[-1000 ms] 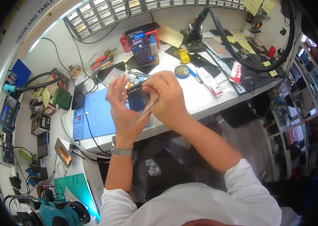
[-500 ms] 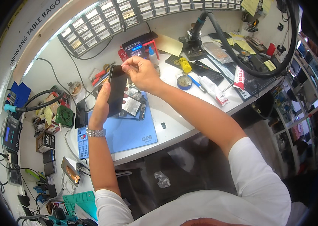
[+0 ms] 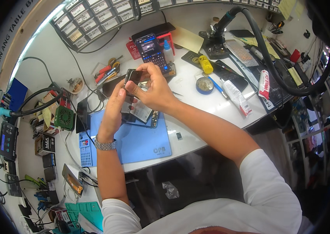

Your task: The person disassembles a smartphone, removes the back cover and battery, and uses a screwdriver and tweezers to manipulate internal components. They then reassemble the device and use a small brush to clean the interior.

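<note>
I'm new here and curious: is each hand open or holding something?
Left hand: holding a dark phone-like piece.
Right hand: holding that piece's upper end.

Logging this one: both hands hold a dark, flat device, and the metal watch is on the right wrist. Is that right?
Not quite: the head view shows the metal watch on the left wrist. The left hand and right hand do both hold the dark, flat device.

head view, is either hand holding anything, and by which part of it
Both hands hold a dark, phone-like panel: the left hand along its left side, the right hand at its upper end.
</note>
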Demonstrator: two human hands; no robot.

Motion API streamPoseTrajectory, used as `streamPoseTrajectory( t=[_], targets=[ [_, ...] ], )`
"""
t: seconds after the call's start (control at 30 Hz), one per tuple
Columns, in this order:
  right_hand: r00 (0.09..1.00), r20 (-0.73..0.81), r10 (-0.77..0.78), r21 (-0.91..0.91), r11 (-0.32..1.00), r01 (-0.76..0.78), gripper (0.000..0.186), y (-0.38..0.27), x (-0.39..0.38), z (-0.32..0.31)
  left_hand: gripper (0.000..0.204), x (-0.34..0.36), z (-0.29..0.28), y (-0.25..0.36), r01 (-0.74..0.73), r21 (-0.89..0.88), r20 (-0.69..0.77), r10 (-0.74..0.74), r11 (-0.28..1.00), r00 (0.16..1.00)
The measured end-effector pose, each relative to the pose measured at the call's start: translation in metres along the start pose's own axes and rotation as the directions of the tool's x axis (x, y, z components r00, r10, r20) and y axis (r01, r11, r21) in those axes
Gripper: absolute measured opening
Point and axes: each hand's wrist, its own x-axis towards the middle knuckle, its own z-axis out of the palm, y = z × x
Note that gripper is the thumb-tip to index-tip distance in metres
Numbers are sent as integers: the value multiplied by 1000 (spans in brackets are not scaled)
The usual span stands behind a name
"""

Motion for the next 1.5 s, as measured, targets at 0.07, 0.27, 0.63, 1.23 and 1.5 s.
streamPoseTrajectory(
  t=[0.07, 0.27, 0.63, 1.23, 1.5],
  targets=[
    [1000, 8, 4, 2, 1000, -4, 64, -1, -1, -1, 62, -1, 3, 1, 12, 26, -12, -12, 1000, 1000],
    [999, 5, 54, 303, 952, -53, 56, 1, -2, -2, 61, -1, 10, -1, 38, -4, -43, -38, 999, 998],
    [984, 100, 144, 337, 926, -170, 47, -9, -5, -9, 55, -3, 8, 0, 55, -38, -117, -59, 998, 991],
    [993, 103, 64, 427, 898, -102, 42, -3, -5, -7, 50, -6, 2, -1, 180, -55, -77, -184, 982, 980],
    [985, 164, 57, 501, 855, -133, 45, 1, -4, -10, 54, -5, 1, -3, 120, -26, -154, -122, 992, 981]
  ],
)
